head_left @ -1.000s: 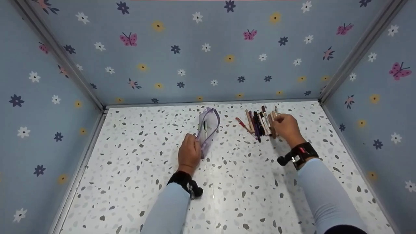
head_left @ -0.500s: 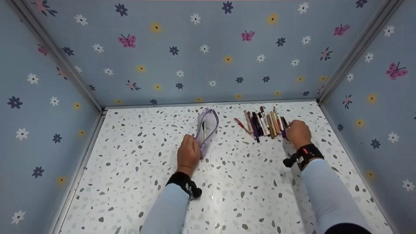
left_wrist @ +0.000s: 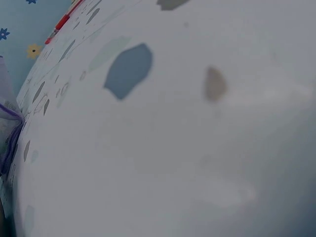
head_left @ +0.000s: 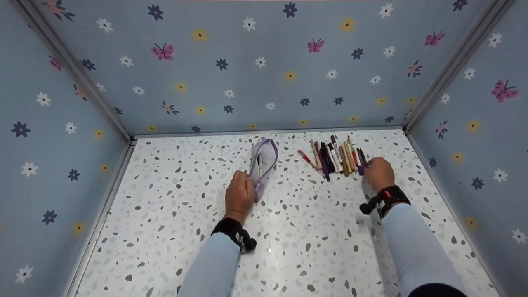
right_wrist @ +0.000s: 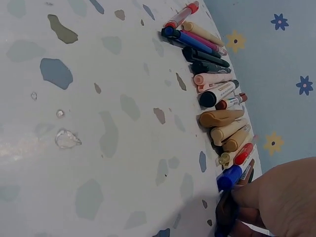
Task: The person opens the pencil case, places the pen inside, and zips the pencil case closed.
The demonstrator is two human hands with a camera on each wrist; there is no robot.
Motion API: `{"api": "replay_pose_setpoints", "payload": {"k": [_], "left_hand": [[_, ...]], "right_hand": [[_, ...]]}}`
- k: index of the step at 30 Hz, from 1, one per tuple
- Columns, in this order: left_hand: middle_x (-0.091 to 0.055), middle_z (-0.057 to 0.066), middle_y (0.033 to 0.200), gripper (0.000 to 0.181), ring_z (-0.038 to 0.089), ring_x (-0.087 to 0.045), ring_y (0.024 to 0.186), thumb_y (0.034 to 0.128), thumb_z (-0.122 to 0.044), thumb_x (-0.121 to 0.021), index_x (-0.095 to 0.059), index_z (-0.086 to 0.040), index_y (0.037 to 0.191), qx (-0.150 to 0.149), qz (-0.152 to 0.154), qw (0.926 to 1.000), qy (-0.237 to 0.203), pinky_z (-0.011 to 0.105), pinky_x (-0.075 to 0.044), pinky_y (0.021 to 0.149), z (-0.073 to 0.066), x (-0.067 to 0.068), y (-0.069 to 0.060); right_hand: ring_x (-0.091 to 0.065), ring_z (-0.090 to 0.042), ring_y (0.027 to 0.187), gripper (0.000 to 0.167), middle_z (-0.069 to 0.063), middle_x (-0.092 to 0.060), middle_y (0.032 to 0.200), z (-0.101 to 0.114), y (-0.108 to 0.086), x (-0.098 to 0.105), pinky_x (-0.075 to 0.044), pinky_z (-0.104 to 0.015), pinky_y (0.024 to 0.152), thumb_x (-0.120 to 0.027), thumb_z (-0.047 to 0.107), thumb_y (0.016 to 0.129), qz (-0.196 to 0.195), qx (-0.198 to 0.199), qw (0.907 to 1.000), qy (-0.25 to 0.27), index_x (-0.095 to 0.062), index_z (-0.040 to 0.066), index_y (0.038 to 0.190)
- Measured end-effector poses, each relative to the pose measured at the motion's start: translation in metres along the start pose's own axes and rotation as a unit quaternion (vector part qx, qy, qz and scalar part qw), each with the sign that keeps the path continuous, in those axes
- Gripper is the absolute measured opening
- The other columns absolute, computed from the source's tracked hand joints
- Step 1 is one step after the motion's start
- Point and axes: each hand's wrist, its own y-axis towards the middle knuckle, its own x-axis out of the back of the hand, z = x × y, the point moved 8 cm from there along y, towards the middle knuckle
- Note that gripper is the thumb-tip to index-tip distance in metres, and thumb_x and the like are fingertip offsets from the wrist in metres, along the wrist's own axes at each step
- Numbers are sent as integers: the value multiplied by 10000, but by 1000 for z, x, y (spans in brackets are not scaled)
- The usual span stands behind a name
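My left hand (head_left: pixel 239 194) grips the near left edge of a purple see-through mesh pencil case (head_left: pixel 270 154). The case gapes with its zip undone, and a pen (head_left: pixel 259 163) with a dark tip lies inside. At the right end of a row of pens and markers (head_left: pixel 334 156), my right hand (head_left: pixel 378 173) pinches a dark marker (right_wrist: pixel 226 213) between thumb and fingers. Right beside it in the right wrist view is a blue-capped marker (right_wrist: pixel 229 177). Only a strip of the case (left_wrist: pixel 10 116) enters the left wrist view, where the left hand is mostly out of sight.
A red pen (head_left: pixel 307 157) lies slanted at the left end of the row. The speckled white table (head_left: pixel 288 231) ends at a metal edge strip, with flowered blue panels (head_left: pixel 264 82) rising behind and at both sides.
My right hand has moved right from the tan markers to the row's right end, uncovering several pens, and then shifted slightly toward me. My left hand stays on the pencil case.
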Motion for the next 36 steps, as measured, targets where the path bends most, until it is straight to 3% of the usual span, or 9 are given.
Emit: {"api": "replay_pose_setpoints", "payload": {"k": [5, 9, 14, 17, 28, 36], "left_hand": [[-533, 121, 915, 180, 241, -480, 697, 1124, -144, -509, -538, -57, 969, 57, 66, 10000, 26, 437, -479, 615, 1, -2, -1], [-528, 117, 915, 177, 230, -464, 696, 1118, -137, -502, -528, -60, 961, 42, 57, 10000, 14, 426, -476, 608, 1, -2, -1], [-532, 129, 934, 166, 250, -469, 706, 1113, -119, -493, -521, -60, 961, -64, -16, 10000, -2, 442, -499, 629, 0, -2, 0], [-531, 131, 937, 160, 262, -478, 711, 1111, -121, -494, -517, -61, 965, -69, -24, 10000, 3, 457, -505, 636, 0, -2, -1], [-533, 131, 940, 150, 264, -482, 713, 1108, -119, -510, -525, -50, 977, -89, -47, 9999, 28, 458, -504, 627, -1, -1, -2], [-522, 121, 928, 162, 247, -464, 718, 1107, -129, -497, -522, -58, 964, -67, -18, 10000, 43, 446, -492, 626, 0, 0, 0]], "right_hand": [[-773, -443, 1055, 361, -322, -797, 1226, 0, -6, 0, -627, -535, 893, -658, 131, 1104, 180, -73, 9993, 320, -744, -140, 1325], [-758, -338, 906, 332, -264, -832, 1106, -5, -1, -2, -598, -427, 764, -645, 153, 1114, 302, -98, 9993, 206, -808, -120, 1212], [-642, -240, 691, 356, -101, -742, 762, -8, 8, -5, -491, -353, 612, -605, 146, 1114, 494, 25, 9987, -76, -814, -72, 927], [-582, -214, 614, 390, -26, -638, 648, -10, 10, -8, -453, -343, 564, -598, 143, 1116, 645, -31, 9979, -67, -750, 1, 787], [-616, -214, 661, 336, -57, -682, 734, -12, 9, -8, -483, -341, 580, -612, 159, 1121, 713, -98, 9974, -22, -767, -22, 885], [-609, -222, 637, 321, -69, -674, 724, -8, 9, -6, -482, -348, 567, -648, 146, 1107, 593, -26, 9982, 44, -725, -1, 832]]}}
